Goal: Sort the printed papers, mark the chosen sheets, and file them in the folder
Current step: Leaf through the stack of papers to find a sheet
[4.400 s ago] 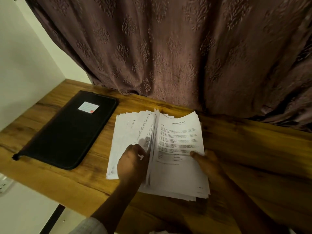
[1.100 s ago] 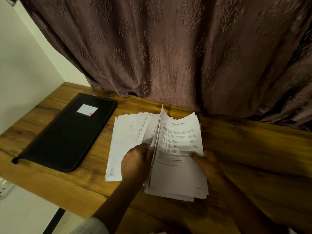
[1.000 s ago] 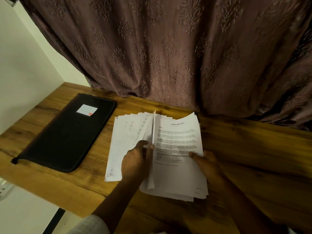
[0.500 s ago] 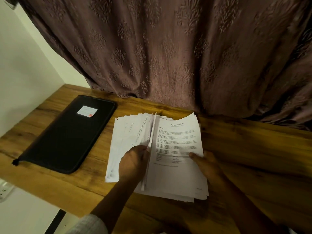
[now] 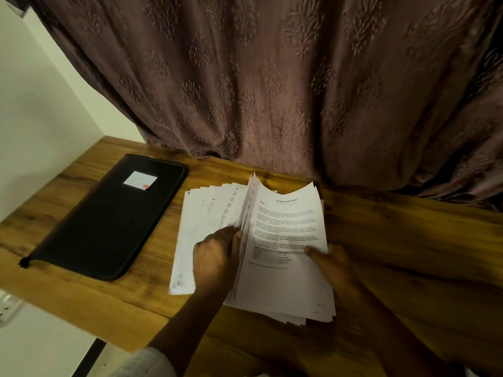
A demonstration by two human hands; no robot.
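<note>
A stack of printed papers (image 5: 283,273) lies on the wooden table (image 5: 408,254), its top sheet headed as a health report. Several sheets are fanned out to the left (image 5: 206,210). My left hand (image 5: 215,259) sits at the stack's left edge, and its fingers and thumb lift that edge so the sheets stand up. My right hand (image 5: 332,265) rests on the right side of the top sheet with the thumb pressing it down. A shut black zip folder (image 5: 109,219) with a white label lies to the left of the papers.
A brown patterned curtain (image 5: 272,91) hangs right behind the table's far edge. A white wall (image 5: 40,104) bounds the left side. The table's front edge runs below the folder, with a wall socket (image 5: 6,308) under it at far left.
The lifted left edge of the stack has risen, dropped and risen again as my left hand leafs through it. My right hand and the folder have stayed put.
</note>
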